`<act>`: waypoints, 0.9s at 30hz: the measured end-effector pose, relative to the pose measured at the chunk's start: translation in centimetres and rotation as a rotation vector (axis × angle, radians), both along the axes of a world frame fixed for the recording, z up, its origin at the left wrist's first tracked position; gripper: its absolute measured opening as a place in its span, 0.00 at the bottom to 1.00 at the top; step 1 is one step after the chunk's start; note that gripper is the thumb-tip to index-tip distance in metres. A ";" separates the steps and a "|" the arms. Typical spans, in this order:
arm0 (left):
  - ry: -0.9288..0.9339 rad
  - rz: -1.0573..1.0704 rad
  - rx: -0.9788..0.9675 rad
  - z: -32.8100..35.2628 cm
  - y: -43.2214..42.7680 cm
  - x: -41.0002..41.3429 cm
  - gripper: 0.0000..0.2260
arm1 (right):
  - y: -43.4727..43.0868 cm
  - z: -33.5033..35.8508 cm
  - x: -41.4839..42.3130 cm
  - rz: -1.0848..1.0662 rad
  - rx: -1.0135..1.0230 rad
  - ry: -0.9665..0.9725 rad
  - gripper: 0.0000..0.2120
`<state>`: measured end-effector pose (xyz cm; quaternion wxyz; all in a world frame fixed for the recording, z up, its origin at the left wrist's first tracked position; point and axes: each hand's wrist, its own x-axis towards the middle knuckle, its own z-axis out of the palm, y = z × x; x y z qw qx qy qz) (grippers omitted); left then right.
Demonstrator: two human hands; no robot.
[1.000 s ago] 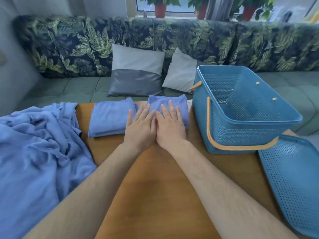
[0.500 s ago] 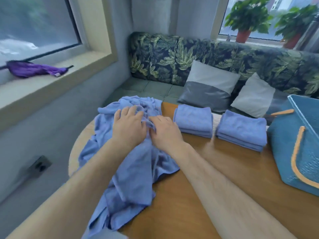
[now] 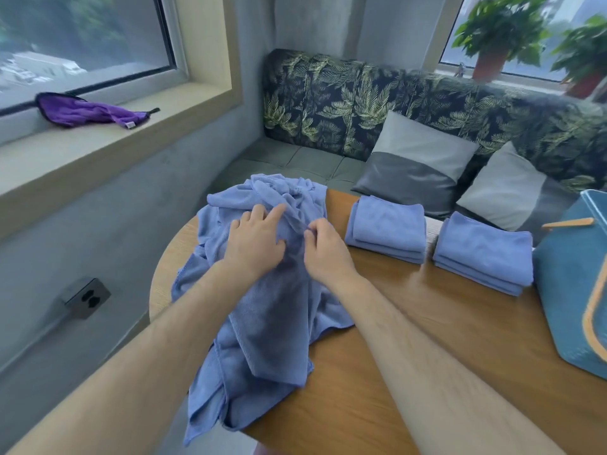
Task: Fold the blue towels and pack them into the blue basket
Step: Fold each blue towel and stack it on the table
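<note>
A person is working at a round wooden table [image 3: 427,339] with both hands on a heap of unfolded blue towels [image 3: 262,323]. The heap is lying at the table's left side, and part of it is hanging over the near rim.

The left hand [image 3: 254,238] is resting on top of the heap with its fingers spread and mostly straight, apparently pinning the cloth down. The right hand [image 3: 323,247], just beside it, is curling thumb and fingers around a raised fold and pinching it. It is probably teasing one towel free for folding.

Two folded stacks, the first stack [image 3: 387,229] and the second stack [image 3: 483,254], are sitting side by side to the right of the heap near the far edge, seemingly lined up for packing. The blue basket [image 3: 568,290] is standing at the far right, just beside the second stack. Its inside is not showing, so whether it is holding anything cannot be told.

A leaf-print sofa [image 3: 345,93] is wrapping around behind the table and carrying two grey-and-white cushions [image 3: 414,162]. A purple cloth [image 3: 85,113] is lying on the windowsill [image 3: 98,152] at left, above a wall socket [image 3: 86,297]. Potted plants [image 3: 492,34] are standing at the far window.
</note>
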<state>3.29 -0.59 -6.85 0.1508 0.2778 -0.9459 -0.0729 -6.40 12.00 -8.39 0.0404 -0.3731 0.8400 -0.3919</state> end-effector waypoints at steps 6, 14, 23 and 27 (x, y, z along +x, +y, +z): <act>-0.009 0.012 -0.019 1.0 0.9 -1.5 0.18 | 4.6 2.5 0.5 -0.020 -0.241 -0.121 0.04; 0.165 -0.369 0.362 0.5 9.8 -1.8 0.07 | 10.9 2.8 -0.9 -0.106 -0.178 -0.446 0.09; 0.211 -0.499 0.863 1.1 13.8 1.6 0.03 | 13.1 1.5 -0.4 -0.072 -0.034 -0.676 0.09; 0.204 -0.325 0.259 0.7 12.0 1.0 0.08 | 15.0 1.6 -0.4 -0.117 -0.121 -0.616 0.16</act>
